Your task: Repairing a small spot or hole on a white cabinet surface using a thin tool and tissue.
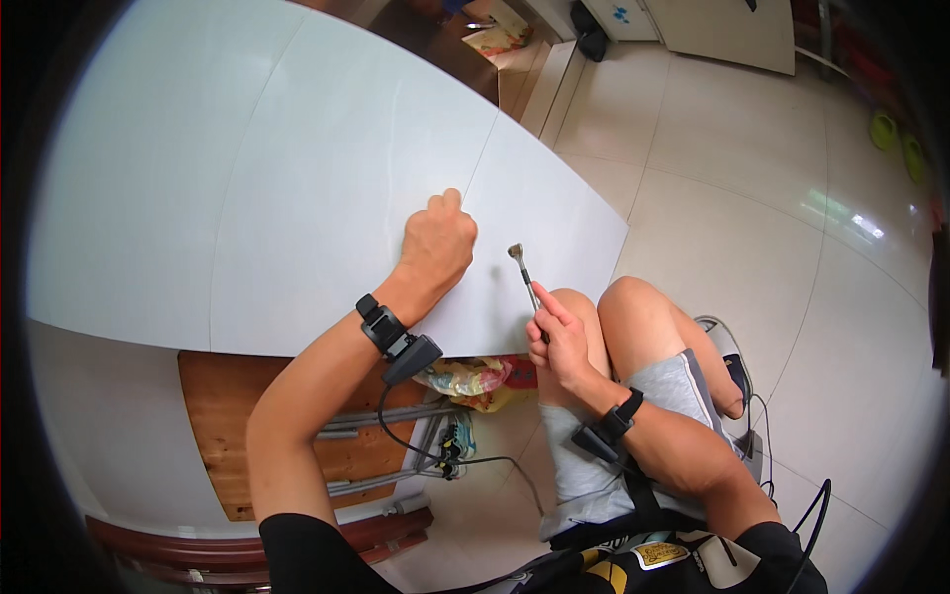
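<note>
My left hand rests closed on the white tabletop, knuckles up, close to a thin seam; whatever its fingers may hold is hidden. To its right, my right hand grips a slim tool with a dark handle and a small, flat, metallic-looking head, which is raised near the table's front right part. My index finger lies along the tool's shaft. Both wrists wear black strapped devices with cables.
My bent knees are at the table's edge. Beneath are a wooden board, grey tubes, colourful bags and shoes. Tiled floor spreads right, with green slippers. A pale cabinet and cluttered dark furniture stand beyond.
</note>
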### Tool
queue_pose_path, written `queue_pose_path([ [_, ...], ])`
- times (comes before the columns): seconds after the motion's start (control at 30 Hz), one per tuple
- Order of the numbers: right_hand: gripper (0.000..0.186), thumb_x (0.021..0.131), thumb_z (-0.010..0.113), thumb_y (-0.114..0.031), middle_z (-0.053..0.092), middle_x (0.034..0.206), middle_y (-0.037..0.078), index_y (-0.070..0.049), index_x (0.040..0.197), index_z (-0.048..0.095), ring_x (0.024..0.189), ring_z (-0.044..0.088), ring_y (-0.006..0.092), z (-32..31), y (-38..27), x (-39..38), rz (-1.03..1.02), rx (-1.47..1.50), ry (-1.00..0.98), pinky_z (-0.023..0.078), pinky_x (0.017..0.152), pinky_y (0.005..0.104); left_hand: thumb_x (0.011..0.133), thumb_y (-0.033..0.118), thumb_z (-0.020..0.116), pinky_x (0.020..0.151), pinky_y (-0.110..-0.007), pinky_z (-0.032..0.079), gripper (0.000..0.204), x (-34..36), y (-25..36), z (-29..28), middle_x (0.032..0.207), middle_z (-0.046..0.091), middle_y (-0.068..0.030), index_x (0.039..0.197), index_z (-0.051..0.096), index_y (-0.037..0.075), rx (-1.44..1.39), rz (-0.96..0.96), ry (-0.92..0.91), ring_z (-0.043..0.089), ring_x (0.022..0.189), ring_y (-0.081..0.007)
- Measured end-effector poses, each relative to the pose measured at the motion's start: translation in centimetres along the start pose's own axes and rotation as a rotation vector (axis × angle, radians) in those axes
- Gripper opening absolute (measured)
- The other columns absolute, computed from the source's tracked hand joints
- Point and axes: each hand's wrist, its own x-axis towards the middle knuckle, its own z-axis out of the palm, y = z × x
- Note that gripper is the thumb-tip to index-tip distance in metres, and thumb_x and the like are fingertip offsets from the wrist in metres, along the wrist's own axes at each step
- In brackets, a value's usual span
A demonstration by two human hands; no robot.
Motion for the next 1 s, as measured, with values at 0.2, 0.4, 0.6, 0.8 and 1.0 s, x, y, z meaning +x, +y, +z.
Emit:
queue_pose_path([
  [0.2,0.055,0.102,0.046,-0.010,0.048,0.074,0.000,-0.017,0.155,0.037,0.048,0.030,0.0075,0.4,-0.3,-0.4,0.037,0.022,-0.015,0.026,0.042,0.0226,0.075,0.002,0.062,0.060,-0.042,0.054,0.009,6.2,-6.9,-7.7,0.085,0.057,-0.0145,0.066,0.063,0.001,0.171,-0.262,0.402,0.062,0.076,-0.0333],
  [0.4,0.055,0.102,0.046,-0.010,0.048,0.074,0.001,-0.018,0.155,0.037,0.048,0.030,0.0074,0.1,-0.2,0.3,0.006,0.036,-0.004,0.026,0.042,0.0225,0.075,0.002,0.063,0.062,-0.044,0.054,0.007,5.4,-5.1,-5.6,0.090,0.060,-0.0175,0.068,0.064,-0.001,0.086,-0.296,0.405,0.063,0.079,-0.0353],
  [0.6,0.057,0.099,0.045,-0.006,0.051,0.074,0.002,-0.014,0.156,0.036,0.048,0.033,0.0084,0.0,0.0,-0.1,0.064,0.081,-0.015,0.030,0.041,0.0246,0.073,0.001,0.062,0.067,-0.044,0.056,0.007,4.1,-0.1,-1.8,0.093,0.060,-0.0165,0.068,0.067,0.000,0.037,-0.137,-0.052,0.065,0.084,-0.0332],
  [0.8,0.057,0.100,0.045,-0.008,0.049,0.074,0.002,-0.014,0.156,0.035,0.049,0.033,0.0082,0.0,0.2,-0.5,0.087,0.040,-0.097,0.029,0.043,0.0237,0.089,0.012,0.062,0.065,-0.047,0.055,0.018,11.7,-10.5,-12.0,0.087,0.063,-0.0183,0.077,0.063,-0.001,0.082,-0.527,0.534,0.068,0.076,-0.0383],
  [1.0,0.057,0.100,0.046,-0.010,0.049,0.076,0.002,-0.015,0.156,0.035,0.050,0.031,0.0086,-0.6,0.0,0.4,0.053,0.029,-0.070,0.030,0.044,0.0237,0.088,0.009,0.061,0.062,-0.044,0.056,0.019,10.3,-7.8,-9.7,0.083,0.062,-0.0170,0.072,0.065,0.000,0.200,-0.403,0.533,0.068,0.071,-0.0369],
])
